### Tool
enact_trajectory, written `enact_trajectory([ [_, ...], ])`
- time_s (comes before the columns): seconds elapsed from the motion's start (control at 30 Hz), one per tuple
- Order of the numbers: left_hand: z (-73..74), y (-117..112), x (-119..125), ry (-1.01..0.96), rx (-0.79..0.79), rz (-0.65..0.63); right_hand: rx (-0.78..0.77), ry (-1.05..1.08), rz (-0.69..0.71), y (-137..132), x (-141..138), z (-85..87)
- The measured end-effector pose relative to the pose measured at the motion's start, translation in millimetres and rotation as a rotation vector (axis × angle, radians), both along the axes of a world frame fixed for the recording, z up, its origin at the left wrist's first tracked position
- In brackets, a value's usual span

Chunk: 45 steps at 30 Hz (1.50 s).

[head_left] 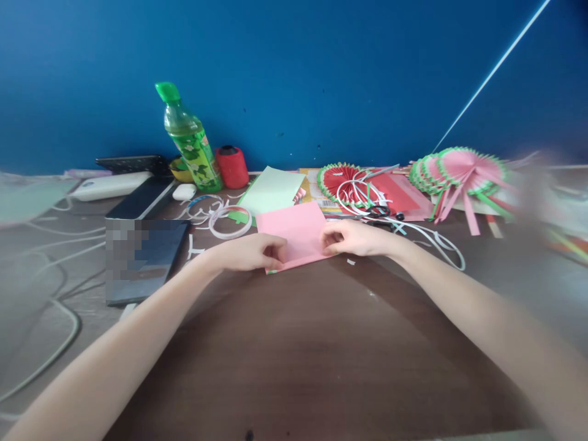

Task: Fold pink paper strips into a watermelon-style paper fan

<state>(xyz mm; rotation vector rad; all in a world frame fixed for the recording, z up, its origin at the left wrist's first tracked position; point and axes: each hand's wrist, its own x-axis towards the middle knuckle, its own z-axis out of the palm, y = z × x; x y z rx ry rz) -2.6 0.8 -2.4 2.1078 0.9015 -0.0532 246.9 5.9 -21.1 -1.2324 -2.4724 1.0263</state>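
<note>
A pink sheet of paper (301, 228) lies on the brown table with a narrow folded strip along its near edge. A bit of green shows at its near left corner. My left hand (252, 251) has its curled fingers closed on that near left part of the paper. On the right side of the sheet, the bent fingers of my right hand (351, 237) pinch the near edge. Both fingertips are partly hidden. Behind the sheet lies pale green paper (271, 188), and a roll of clear tape (230, 231) rests to the left.
Pleated paper fans (468, 170), red paper (397, 195), scissors (379, 212) and a white cable (443, 245) lie to the right. Leftward are a green bottle (193, 147), a red container (232, 168), a dark tablet-like device (160, 257) and cables. A blue wall (294, 79) stands behind.
</note>
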Motion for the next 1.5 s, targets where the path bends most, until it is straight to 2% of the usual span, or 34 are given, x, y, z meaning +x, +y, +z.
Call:
enact_trajectory([
  [0.3,3.1,0.0,-0.6,0.020,0.005,-0.002,0.004,0.003,0.014,2.0,1.2,-4.8],
  [0.8,-2.6,2.8,-4.1,-0.039,-0.032,-0.019,-0.022,0.008,0.006,1.2,-0.4,-3.1],
  [1.2,-0.5,1.3,-3.1,0.038,0.019,0.013,-0.023,0.008,0.006,0.2,0.0,-2.2],
  [1.5,0.6,-0.5,-1.0,0.088,0.076,-0.027,-0.016,-0.008,0.014,0.6,-0.3,-2.2],
])
